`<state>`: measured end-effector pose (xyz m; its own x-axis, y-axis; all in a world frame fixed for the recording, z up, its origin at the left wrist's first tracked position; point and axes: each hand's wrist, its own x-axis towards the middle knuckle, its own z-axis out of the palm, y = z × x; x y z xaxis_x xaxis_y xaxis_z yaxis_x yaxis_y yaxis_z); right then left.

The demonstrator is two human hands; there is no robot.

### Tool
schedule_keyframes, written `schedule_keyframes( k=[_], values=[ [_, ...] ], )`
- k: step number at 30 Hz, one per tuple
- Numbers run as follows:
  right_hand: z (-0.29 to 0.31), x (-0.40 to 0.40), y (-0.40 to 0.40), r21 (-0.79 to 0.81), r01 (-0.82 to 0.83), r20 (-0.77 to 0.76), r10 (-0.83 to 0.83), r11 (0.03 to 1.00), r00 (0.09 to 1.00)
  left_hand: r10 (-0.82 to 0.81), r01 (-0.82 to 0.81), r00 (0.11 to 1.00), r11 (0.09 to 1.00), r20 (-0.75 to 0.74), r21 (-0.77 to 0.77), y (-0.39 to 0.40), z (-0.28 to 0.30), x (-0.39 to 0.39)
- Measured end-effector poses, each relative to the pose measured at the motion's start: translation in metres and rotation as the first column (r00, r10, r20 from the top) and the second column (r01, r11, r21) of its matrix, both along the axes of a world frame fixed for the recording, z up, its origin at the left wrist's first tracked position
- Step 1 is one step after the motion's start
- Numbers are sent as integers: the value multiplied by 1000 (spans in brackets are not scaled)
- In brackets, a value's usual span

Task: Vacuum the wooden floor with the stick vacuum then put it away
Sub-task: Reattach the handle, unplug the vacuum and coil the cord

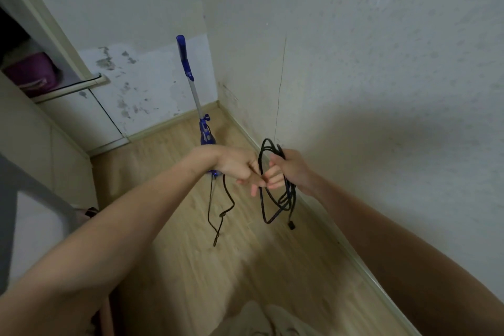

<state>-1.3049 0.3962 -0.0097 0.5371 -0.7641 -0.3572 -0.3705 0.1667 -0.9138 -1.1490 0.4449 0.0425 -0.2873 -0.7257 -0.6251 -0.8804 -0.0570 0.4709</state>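
Both forearms are stretched forward; black cord point(275, 194), floppy and light, is coiled in the right hand point(290, 169)'s closed grip, left hand point(240, 165) pinching it. Stick vacuum point(200, 114) is parked upright in the far corner; best grabbed by the handle.

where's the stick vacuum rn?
Head view, centre-left: the stick vacuum stands upright in the room corner where the two walls meet, behind the left hand; its black cord is coiled in the right hand.
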Motion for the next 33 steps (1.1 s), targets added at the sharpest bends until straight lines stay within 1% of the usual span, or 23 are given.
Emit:
schedule_keyframes(
  k=[2,4,5,7,8,10,11,12,13,14,15,17,18,19,20,22,23,25,27,29,30,32,33],
  values=[
    [-4,-3,-8,19,52,-48,-51,998,998,23,-21,995,999,93,-26,-2,-3,10],
    [-7,-7,-21,64,165,-94,-159,984,983,104,-93,974,994,203,-63,-2,-11,23],
    [-9,-11,-26,109,238,-114,-226,965,967,155,-139,961,987,231,-84,-2,-16,29],
    [-14,-16,-35,189,342,-144,-319,920,937,237,-211,947,968,219,-135,-3,-21,32],
    [-16,-18,-36,182,367,-166,-339,912,926,247,-222,949,965,194,-141,-3,-20,29],
    [-21,-15,-36,119,379,-164,-359,918,919,183,-175,972,982,151,-65,-2,-18,20],
    [-23,-11,-34,131,383,-120,-369,914,922,111,-113,984,994,139,7,-2,-17,14],
    [-23,-7,-30,180,393,-67,-387,902,920,34,-45,992,995,122,93,-1,-16,8],
    [-22,-2,-25,237,384,-13,-393,892,920,-27,11,995,985,94,170,0,-15,3],
    [-21,2,-20,266,343,17,-360,901,933,-59,45,997,973,59,225,0,-15,-1],
    [-21,5,-15,261,289,22,-305,921,952,-66,60,998,966,14,253,-1,-14,-3],
    [-24,8,-7,138,198,-16,-198,970,980,-42,62,995,969,-87,240,-4,-12,-2],
    [-26,8,-3,67,158,-50,-155,985,987,-15,44,991,975,-134,218,-5,-11,0],
    [-30,7,0,30,108,-74,-106,994,992,18,16,985,981,-174,192,-5,-9,4],
    [-31,6,4,45,62,-68,-59,997,996,49,-13,977,985,-209,172,-5,-7,8],
    [-31,3,8,160,-8,19,5,987,1000,107,-69,955,987,-276,146,-5,-7,17],
    [-28,3,9,217,-24,65,10,976,998,126,-90,946,987,-297,132,-4,-8,20],
    [-19,-1,8,288,8,112,-42,958,993,129,-104,943,990,-305,97,-3,-12,24],
    [-14,-10,-2,309,38,121,-79,950,989,112,-97,954,993,-278,68,2,-23,32],
    [-11,-24,-14,335,28,138,-78,942,987,112,-115,962,993,-248,2,9,-40,42],
    [-11,-32,-18,345,5,137,-56,939,989,126,-150,959,986,-255,-78,11,-49,46],
    [-9,-44,-20,340,-105,100,75,935,992,155,-220,955,941,-253,-255,13,-61,51],
    [-9,-47,-18,346,-168,83,148,923,985,126,-186,971,932,-203,-311,11,-60,48]
  ],
)
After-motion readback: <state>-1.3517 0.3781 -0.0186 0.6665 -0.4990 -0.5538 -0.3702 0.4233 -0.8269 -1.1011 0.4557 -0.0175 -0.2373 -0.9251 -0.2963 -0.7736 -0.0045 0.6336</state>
